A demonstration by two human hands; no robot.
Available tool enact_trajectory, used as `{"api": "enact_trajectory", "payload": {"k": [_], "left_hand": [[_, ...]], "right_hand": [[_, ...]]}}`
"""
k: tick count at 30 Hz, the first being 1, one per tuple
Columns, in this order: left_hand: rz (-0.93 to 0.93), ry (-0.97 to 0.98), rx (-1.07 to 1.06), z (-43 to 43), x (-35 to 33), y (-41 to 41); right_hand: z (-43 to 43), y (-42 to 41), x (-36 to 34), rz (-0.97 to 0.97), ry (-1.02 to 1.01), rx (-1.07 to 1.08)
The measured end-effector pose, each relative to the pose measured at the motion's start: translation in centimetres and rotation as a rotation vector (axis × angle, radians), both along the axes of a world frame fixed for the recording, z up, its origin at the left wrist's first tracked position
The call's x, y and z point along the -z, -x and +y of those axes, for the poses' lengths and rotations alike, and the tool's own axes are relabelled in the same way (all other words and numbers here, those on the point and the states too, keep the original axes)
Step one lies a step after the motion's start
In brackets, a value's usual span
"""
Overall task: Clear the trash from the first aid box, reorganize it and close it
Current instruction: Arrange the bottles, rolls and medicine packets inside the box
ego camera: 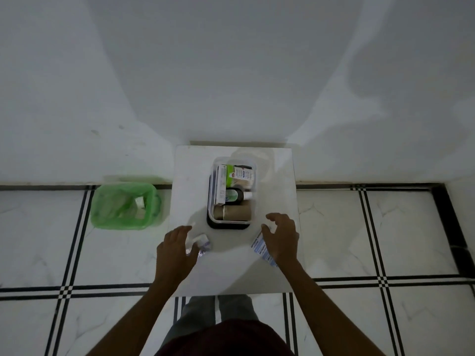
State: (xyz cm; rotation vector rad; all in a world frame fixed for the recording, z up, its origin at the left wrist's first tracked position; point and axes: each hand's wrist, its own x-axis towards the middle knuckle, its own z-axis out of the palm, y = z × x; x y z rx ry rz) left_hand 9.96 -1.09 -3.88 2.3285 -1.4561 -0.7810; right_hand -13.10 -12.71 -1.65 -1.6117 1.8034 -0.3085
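Observation:
The clear first aid box [210,201] stands open on a small white table [190,176], resting on its dark lid [228,226]. Inside lie white and green medicine cartons, a dark bottle and brown bandage rolls. My left hand [174,253] hovers near the table's front left with fingers spread, just over a crumpled clear wrapper [201,244]. My right hand [281,237] is open at the front right, over a white-and-blue antiseptic sachet [259,246] lying on the table. Neither hand grips anything.
A green bin [126,205] lined with a green bag stands on the floor left of the table, with some white scraps inside. The table backs onto a white wall. The floor has white tiles with black lines.

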Motion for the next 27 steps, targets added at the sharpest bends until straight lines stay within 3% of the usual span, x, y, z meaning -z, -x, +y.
{"api": "enact_trajectory", "payload": {"k": [6, 14, 19, 27], "left_hand": [[0.058, -0.192, 0.004, 0.9, 2.0, 0.1], [-0.03, -0.268, -0.019, -0.9, 2.2, 0.1], [0.015, -0.332, -0.084, -0.7, 2.2, -0.4], [0.247, -0.211, -0.222, -0.4, 0.7, -1.4]], "right_hand": [[2.1, 0.7, 2.5, 0.166, -0.151, 0.062], [2.3, -1.2, 3.7, 0.209, -0.265, 0.422], [1.9, -1.0, 4.3, 0.05, -0.279, 0.526], [1.7, -0.4, 3.3, -0.209, -0.271, 0.585]]}}
